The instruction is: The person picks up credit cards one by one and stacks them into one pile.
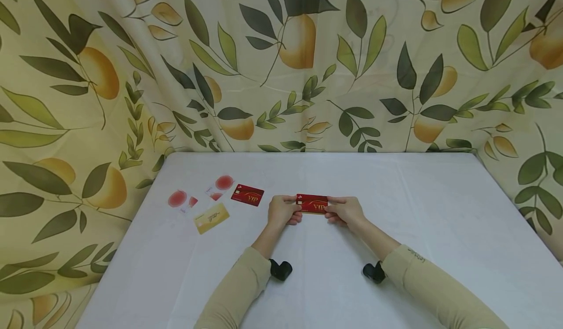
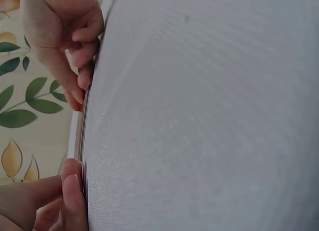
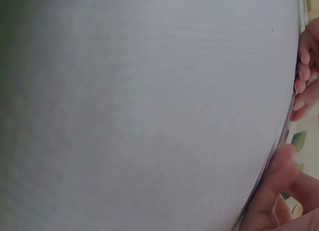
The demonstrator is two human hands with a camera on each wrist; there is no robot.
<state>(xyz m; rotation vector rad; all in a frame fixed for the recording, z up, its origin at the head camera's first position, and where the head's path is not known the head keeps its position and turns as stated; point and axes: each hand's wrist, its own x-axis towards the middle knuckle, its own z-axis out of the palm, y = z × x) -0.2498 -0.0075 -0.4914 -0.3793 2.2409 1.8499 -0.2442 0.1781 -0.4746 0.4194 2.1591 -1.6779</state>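
A red VIP card (image 1: 312, 203) is held level by its two short ends, with a thin yellowish edge showing along its lower side. My left hand (image 1: 280, 211) pinches the left end between thumb and fingers. At the right end, my right hand (image 1: 348, 210) pinches it the same way. The left wrist view catches the left fingers (image 2: 73, 196) low in the picture, close over the white cloth. In the right wrist view the right fingers (image 3: 266, 203) lie at the bottom right, and the card's face is hidden there.
Left of the hands lie another red VIP card (image 1: 248, 195), a gold card (image 1: 212, 218) and two pale cards with red circles, one nearer (image 1: 178, 199) and one farther (image 1: 224, 182). A white cloth (image 1: 334, 290) covers the table. Fruit-patterned curtains (image 1: 272, 99) hang behind it and at its sides.
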